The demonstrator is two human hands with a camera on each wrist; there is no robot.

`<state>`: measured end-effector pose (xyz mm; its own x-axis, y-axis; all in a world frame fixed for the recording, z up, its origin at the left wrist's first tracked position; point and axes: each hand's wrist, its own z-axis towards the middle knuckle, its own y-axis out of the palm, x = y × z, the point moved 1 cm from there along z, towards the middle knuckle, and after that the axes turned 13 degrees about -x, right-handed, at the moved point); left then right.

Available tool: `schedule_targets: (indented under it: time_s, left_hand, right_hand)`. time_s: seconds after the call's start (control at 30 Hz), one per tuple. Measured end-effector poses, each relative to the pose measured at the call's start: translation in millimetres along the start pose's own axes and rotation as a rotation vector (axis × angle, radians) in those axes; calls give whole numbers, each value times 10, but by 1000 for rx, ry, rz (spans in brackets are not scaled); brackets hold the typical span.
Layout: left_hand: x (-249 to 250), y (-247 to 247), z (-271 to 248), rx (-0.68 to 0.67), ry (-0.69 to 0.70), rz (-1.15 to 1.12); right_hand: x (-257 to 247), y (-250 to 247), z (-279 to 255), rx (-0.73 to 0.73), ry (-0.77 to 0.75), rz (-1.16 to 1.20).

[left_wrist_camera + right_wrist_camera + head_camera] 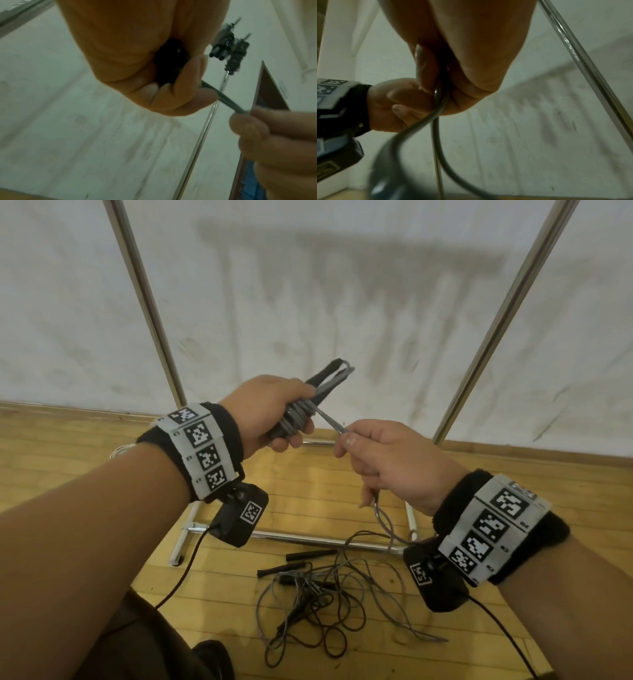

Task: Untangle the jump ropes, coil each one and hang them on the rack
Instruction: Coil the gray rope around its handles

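Grey jump rope (298, 416) being wound round its black handles (323, 380), above the floor.
Your left hand (270, 412) grips the bundle; your right hand (387, 460) pinches the cord. Slack trailing into the floor tangle (322, 604) may snag, likely loosening the wraps.

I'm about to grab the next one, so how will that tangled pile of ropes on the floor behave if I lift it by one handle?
The tangled ropes look thin and floppy, so they'd likely sag and drag neighbouring loops along. The black handles look stiff and may swing.
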<state>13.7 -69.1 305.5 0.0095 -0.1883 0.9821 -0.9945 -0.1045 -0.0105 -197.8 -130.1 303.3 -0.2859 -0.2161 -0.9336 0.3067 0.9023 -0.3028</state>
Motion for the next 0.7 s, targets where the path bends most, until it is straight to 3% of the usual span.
schedule_targets:
  time_s: [0.1, 0.2, 0.27, 0.37, 0.5, 0.6, 0.7]
  left_hand:
    - [35, 45, -5, -126, 23, -62]
    - [17, 153, -40, -371, -11, -4]
    - [-11, 248, -75, -548, -84, 81]
    - [-78, 417, -132, -742, -238, 348]
    - [-246, 655, -165, -743, -446, 815]
    - [-363, 738, -144, -645, -528, 955]
    - [-408, 726, -116, -540, -514, 997]
  right_hand:
    - [97, -81, -22, -43, 50, -99]
    - [254, -141, -27, -115, 135, -320]
    - [342, -179, -35, -154, 180, -431]
    - [399, -192, -23, -234, 244, -409]
    - [332, -206, 32, -205, 271, -710]
    - [224, -186, 61, -188, 232, -812]
    - [115, -136, 60, -151, 202, -882]
